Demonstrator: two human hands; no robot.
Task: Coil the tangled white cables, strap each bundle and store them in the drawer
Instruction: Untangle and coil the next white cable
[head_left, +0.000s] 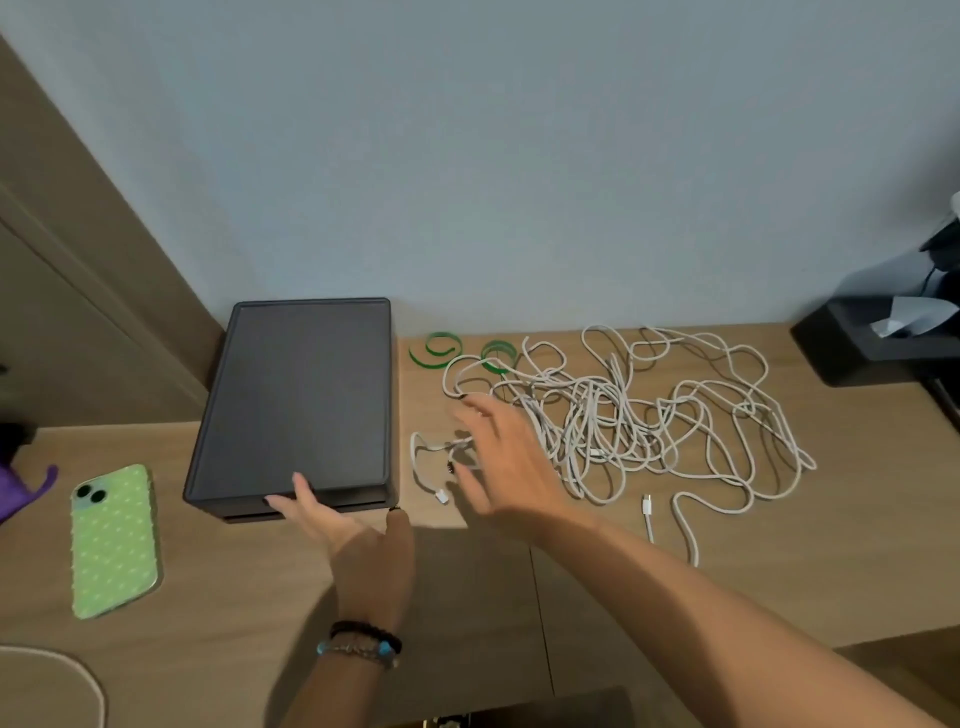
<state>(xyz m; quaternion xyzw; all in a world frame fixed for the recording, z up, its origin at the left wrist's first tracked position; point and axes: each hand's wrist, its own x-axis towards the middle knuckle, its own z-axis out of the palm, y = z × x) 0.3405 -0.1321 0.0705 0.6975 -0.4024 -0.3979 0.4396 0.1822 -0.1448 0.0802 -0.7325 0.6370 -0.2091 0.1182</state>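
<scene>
Two green straps (462, 352), one drawer (296, 400).

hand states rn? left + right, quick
Left hand: open, fingers straight, touching the front edge of the drawer box, holding nothing.
Right hand: open, fingers spread over the white cables, gripping nothing yet.

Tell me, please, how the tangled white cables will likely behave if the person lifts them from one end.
The white cables lie in loose, crossing loops, so they are probably floppy and would hang limp. Because many strands overlap, lifting one end would likely drag others along. The free plug end lies apart from the pile, so it may come away more easily.
</scene>
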